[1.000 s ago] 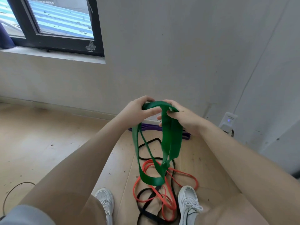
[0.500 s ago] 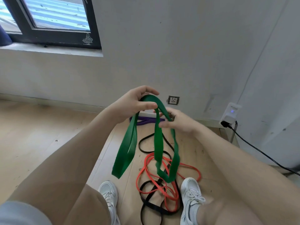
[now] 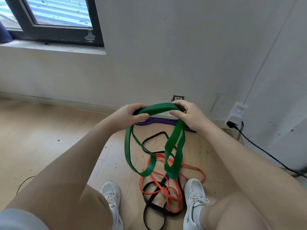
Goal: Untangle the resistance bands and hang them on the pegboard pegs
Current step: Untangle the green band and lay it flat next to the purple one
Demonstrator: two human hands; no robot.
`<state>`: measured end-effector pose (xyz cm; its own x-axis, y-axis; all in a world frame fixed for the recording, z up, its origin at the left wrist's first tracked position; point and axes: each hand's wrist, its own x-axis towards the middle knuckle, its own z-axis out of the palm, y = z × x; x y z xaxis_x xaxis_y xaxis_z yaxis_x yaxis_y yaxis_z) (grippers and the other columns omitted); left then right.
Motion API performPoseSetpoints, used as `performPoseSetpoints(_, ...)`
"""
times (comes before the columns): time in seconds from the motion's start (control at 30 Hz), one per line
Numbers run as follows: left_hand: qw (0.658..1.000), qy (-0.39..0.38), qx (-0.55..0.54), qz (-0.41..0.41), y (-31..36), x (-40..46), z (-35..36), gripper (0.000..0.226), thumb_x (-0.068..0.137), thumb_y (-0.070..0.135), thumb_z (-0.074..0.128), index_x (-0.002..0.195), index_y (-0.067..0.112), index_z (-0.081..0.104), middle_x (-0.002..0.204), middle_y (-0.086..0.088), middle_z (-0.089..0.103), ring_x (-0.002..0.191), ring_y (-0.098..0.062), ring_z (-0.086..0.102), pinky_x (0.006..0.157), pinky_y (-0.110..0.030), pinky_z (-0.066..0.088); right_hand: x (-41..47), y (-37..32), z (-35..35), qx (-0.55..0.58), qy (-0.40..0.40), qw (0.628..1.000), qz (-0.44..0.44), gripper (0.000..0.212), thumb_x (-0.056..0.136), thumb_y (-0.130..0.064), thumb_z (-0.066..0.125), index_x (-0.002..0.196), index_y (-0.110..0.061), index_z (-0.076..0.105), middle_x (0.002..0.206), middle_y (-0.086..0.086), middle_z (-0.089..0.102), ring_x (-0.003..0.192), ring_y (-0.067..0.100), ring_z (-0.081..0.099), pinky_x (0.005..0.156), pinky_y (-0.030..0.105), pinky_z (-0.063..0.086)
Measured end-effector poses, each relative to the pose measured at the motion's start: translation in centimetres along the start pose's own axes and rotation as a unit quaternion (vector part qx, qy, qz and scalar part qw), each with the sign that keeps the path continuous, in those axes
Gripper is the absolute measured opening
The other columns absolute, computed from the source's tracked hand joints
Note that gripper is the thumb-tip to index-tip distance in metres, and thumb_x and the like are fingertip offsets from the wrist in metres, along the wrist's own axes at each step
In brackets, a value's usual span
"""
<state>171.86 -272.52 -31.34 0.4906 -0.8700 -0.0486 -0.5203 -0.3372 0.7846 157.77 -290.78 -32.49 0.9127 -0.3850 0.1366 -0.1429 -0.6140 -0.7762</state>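
Since the earlier frames, both hands have drawn apart and now stretch a short span of the green band (image 3: 158, 108) flat between them, where half a second ago the two hands sat close together with the band arched over them. Left hand (image 3: 131, 114) grips the band's left end, fingers curled over the top and thumb beneath. Right hand (image 3: 186, 113) grips the right end likewise, fingers wrapped over the band and thumb pressed against its underside. Both grips are closed round the green band; neither hand holds anything else.

From the left hand two strands of the green band hang down and curve into a loop low in front of the person. From the right hand a second pair of strands hangs to a similar height. Both loops hang in front of the pile below; whether they touch it cannot be told.

On the wooden floor (image 3: 49, 138), between the two white shoes (image 3: 194, 195), the red band (image 3: 167, 188) and the black band (image 3: 154, 208) lie tangled together. A purple band (image 3: 164, 121) lies further off at the foot of the wall (image 3: 166, 55).

A wall socket (image 3: 178, 98) sits just above the right hand in the view. A white plug-in adapter (image 3: 236, 113) with a black cable (image 3: 265, 151) is to the right. A dark-framed window (image 3: 54, 22) is at upper left. No pegboard is in view.
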Motion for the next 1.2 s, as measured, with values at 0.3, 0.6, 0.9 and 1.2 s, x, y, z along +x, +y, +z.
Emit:
performPoseSetpoints(0.3,0.994,0.033,-0.063,0.082,2.9,1.2,2.0,0.043,0.085,0.023,0.065,0.123,0.022,0.045,0.104,0.004,0.063,0.098,-0.014,0.063,0.091,-0.035,0.051,1.0,-5.0,-0.2,0.03,0.015,0.999,-0.023,0.06,0.074,-0.025,0.076,0.126,-0.025,0.047,0.091,0.0,0.058,0.083,0.012,0.058,0.078,0.025,0.048)
performPoseSetpoints(0.6,0.962,0.103,-0.218,0.126,5.4,1.3,2.2,0.027,0.091,0.007,0.055,0.116,0.015,0.053,0.094,0.008,0.063,0.079,0.004,0.061,0.085,-0.02,0.052,-0.7,-1.6,-0.5,0.118,-0.104,0.988,0.003,0.038,0.081,-0.008,0.069,0.108,-0.03,0.053,0.098,-0.007,0.065,0.091,0.003,0.064,0.08,0.021,0.053)
performPoseSetpoints(0.9,0.966,0.142,-0.194,0.096,3.7,0.5,1.0,0.025,0.093,0.015,0.052,0.118,0.021,0.052,0.096,0.011,0.061,0.09,-0.006,0.058,0.095,-0.03,0.048,-1.4,1.0,1.7,0.104,-0.07,0.991,0.039,0.015,0.098,-0.025,0.042,0.092,-0.022,0.055,0.088,-0.009,0.061,0.082,0.0,0.06,0.081,0.025,0.045)
performPoseSetpoints(1.2,0.977,0.076,-0.189,0.058,2.4,0.5,2.8,0.029,0.092,0.016,0.053,0.121,0.02,0.054,0.098,0.007,0.064,0.092,-0.005,0.062,0.088,-0.025,0.049,-0.6,-1.8,1.8,0.316,-0.042,0.947,0.042,0.019,0.097,-0.024,0.04,0.115,-0.018,0.044,0.079,-0.003,0.054,0.072,0.012,0.048,0.074,0.031,0.042)
